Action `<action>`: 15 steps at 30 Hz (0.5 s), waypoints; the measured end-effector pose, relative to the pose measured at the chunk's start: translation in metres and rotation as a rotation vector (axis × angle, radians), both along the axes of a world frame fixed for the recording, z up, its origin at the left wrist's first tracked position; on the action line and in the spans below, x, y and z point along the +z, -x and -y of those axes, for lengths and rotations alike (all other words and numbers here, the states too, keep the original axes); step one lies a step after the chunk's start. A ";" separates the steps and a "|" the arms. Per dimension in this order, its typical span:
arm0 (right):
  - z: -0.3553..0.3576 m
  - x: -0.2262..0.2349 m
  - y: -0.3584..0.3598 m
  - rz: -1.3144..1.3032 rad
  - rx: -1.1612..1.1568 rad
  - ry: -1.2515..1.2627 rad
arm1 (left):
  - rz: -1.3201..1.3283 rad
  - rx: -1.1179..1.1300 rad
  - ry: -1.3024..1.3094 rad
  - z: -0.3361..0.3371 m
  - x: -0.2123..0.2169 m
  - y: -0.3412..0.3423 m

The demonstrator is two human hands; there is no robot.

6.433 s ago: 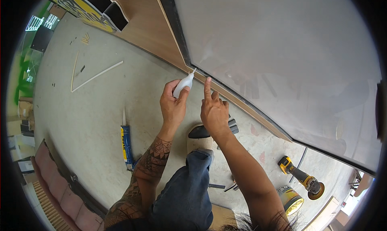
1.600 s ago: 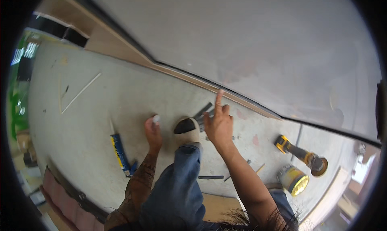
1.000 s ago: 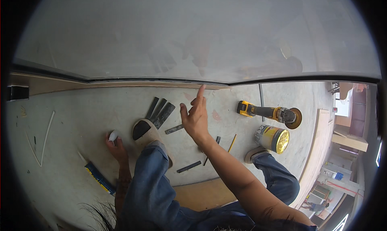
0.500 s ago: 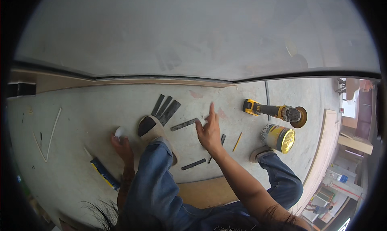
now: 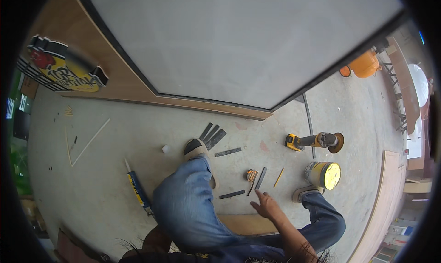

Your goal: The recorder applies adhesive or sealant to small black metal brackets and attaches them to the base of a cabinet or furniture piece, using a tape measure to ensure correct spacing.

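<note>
My right hand [image 5: 268, 205] is open, its fingers spread and holding nothing, just below a dark strip [image 5: 261, 178]. Beside that strip lie a small yellow-and-black tape measure [image 5: 251, 175] and a yellow pencil [image 5: 279, 177]. My left hand is hidden; only part of the left arm [image 5: 157, 239] shows, behind my bent knee. A small white round piece [image 5: 166, 148] rests on the floor left of my shoe. Below it lies a blue sealant tube [image 5: 138, 189] with a pale nozzle. Several dark flat strips [image 5: 216, 139] fan out past my shoe.
A large grey glossy panel [image 5: 239, 42] with a dark edge and wooden base stands ahead. At right are a yellow-and-black cordless angle grinder [image 5: 317, 141], a metal can [image 5: 317, 174] beside my other shoe, and a long board [image 5: 379, 203]. Thin pale strips [image 5: 92, 141] lie at left.
My left hand has let go of the white piece and drawn back out of sight. My right hand has pulled back toward me, uncovering the tape measure. The view has shifted.
</note>
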State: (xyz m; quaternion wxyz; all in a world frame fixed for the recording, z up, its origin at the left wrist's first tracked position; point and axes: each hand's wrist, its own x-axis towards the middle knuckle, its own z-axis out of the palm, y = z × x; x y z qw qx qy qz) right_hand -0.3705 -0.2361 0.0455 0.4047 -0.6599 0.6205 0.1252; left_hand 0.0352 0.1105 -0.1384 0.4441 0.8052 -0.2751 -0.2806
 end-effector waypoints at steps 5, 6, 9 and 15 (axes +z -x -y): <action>0.021 0.052 0.035 -0.007 -0.030 0.266 | 0.163 -0.068 0.126 -0.030 0.025 0.127; 0.023 0.058 0.049 -0.045 -0.019 0.322 | 0.212 -0.096 0.145 -0.040 0.038 0.130; 0.034 0.115 0.066 -0.063 -0.002 0.442 | 0.329 -0.138 0.201 0.079 0.056 0.050; 0.048 0.189 0.103 -0.090 -0.023 0.571 | 0.037 0.066 0.569 0.320 0.268 -0.097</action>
